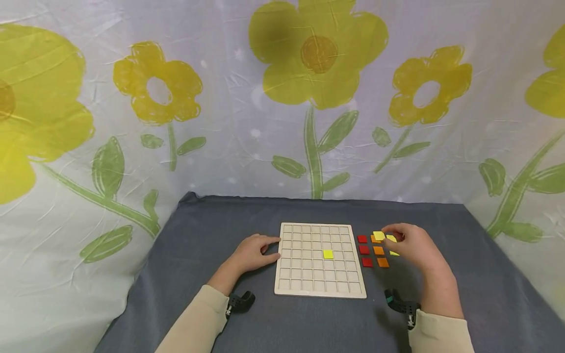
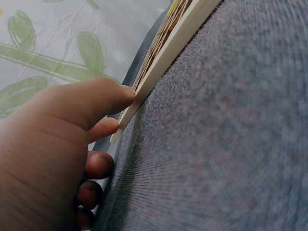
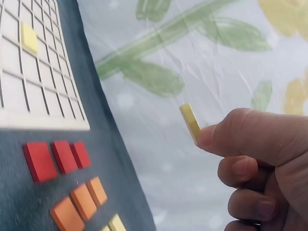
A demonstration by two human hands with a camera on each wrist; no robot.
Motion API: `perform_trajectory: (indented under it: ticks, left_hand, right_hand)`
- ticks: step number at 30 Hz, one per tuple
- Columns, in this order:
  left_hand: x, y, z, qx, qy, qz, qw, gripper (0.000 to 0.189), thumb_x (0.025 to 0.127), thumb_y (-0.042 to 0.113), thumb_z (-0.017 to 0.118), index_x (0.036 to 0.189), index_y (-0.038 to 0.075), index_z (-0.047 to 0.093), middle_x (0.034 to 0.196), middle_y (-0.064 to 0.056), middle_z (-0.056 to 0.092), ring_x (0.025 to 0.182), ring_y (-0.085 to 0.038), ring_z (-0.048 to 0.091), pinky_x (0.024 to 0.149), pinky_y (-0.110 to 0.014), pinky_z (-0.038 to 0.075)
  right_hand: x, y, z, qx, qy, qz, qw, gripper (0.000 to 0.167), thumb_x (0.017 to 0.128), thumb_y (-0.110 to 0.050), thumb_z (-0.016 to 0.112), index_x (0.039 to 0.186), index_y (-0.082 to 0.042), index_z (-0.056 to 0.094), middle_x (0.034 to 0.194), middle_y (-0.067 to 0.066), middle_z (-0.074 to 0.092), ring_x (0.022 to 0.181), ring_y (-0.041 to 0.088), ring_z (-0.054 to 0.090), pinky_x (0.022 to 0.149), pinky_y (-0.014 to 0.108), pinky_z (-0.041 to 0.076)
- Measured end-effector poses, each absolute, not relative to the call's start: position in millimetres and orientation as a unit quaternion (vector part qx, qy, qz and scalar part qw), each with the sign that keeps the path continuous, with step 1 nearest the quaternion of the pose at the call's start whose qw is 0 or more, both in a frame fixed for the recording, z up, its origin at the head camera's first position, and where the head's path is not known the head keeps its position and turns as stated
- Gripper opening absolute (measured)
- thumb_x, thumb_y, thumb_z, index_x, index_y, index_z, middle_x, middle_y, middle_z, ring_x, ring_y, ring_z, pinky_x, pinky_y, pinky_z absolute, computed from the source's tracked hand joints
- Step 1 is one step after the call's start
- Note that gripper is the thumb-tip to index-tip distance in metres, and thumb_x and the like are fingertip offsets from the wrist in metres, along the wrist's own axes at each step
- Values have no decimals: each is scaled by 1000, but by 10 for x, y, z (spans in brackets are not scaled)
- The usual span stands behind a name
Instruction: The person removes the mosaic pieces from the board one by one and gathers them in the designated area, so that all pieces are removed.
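A pale wooden grid board lies flat on the dark cloth, with one yellow square tile in a cell right of its middle. My left hand touches the board's left edge with thumb and index fingertips; in the left wrist view the other fingers hang loosely bent. To the right of the board, my right hand pinches another yellow square tile between thumb and forefinger, raised above the loose tiles. The right wrist view shows that tile nearly edge-on. Its index finger is mostly hidden there behind the thumb.
Beside the board's right edge stand a column of red tiles and a column of orange tiles. Yellow tiles lie farther right, partly covered by the right hand. A flower-printed white sheet hangs behind and at both sides of the table.
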State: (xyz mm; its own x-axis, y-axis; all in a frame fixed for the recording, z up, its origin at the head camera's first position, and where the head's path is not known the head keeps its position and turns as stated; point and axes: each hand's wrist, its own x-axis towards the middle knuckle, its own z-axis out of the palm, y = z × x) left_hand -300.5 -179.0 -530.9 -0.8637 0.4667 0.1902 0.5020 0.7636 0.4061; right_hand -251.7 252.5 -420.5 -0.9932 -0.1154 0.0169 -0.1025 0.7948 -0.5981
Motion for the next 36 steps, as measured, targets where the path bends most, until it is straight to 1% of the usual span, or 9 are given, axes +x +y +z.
perform_trajectory:
  ticks: [2,4,9,12,18,22,28,31,36]
  left_hand:
    - [-3007,-1787,-5310,-258,-939,-225,41,48,95,45,73,137,21,69,65,9,42,63,-9,37,65,-32,35]
    - [-3006,-1784,-5308,-258,-939,-226,41,48,95,44,73,137,21,69,65,8,42,63,-9,37,65,-33,35]
    - [-2996,-1782,-5308,-256,-939,-226,38,49,95,44,73,137,20,69,65,8,42,63,-10,38,66,-33,34]
    - [-2998,-1780,-5317,-254,-940,-224,42,49,94,43,74,137,20,69,65,9,42,63,-9,38,65,-32,35]
    - [-2995,-1779,-5312,-253,-940,-225,40,49,94,41,74,138,20,68,65,9,42,63,-10,37,67,-33,35]
    - [-2986,-1775,-5287,-254,-938,-233,36,48,95,40,74,138,20,68,65,8,43,63,-11,37,67,-34,35]
    - [-2985,-1761,-5270,-256,-937,-234,34,49,95,41,74,138,19,68,65,7,43,63,-11,38,67,-34,35]
    - [-2988,-1758,-5265,-253,-939,-233,31,49,95,41,74,139,19,67,64,7,43,63,-11,38,66,-34,35]
    - [-2990,-1754,-5260,-241,-943,-227,25,50,95,42,74,139,20,67,64,6,43,63,-12,38,66,-33,35]
  right_hand:
    - [-2522,2581,-4222,-57,947,-315,13,36,98,-18,70,128,2,67,85,9,45,77,25,45,65,42,38]
    - [-2521,2641,-4243,-55,947,-315,16,36,98,-18,69,128,2,67,85,8,44,78,25,45,65,41,38]
    - [-2518,2803,-4307,-43,948,-315,36,38,99,-20,68,130,2,66,114,23,58,100,36,53,80,50,48]
    - [-2526,2895,-4352,-35,948,-313,51,41,98,-21,68,132,2,65,132,32,55,114,44,54,89,58,48]
    - [-2535,3051,-4440,-37,946,-314,71,39,99,-19,69,129,5,66,138,37,51,124,55,50,93,62,47]
    - [-2539,3123,-4504,-36,944,-316,83,36,99,-18,67,126,6,67,133,37,54,118,54,53,89,60,49]
    - [-2576,3186,-4650,-32,938,-328,106,32,96,-16,71,119,7,70,112,22,65,97,33,59,83,53,51]
    - [-2594,3182,-4709,-27,936,-333,115,30,94,-15,72,116,7,71,109,18,68,96,30,60,85,52,52]
    - [-2620,3150,-4769,-17,936,-331,121,26,92,-13,74,111,5,72,101,11,67,90,26,57,81,46,50]
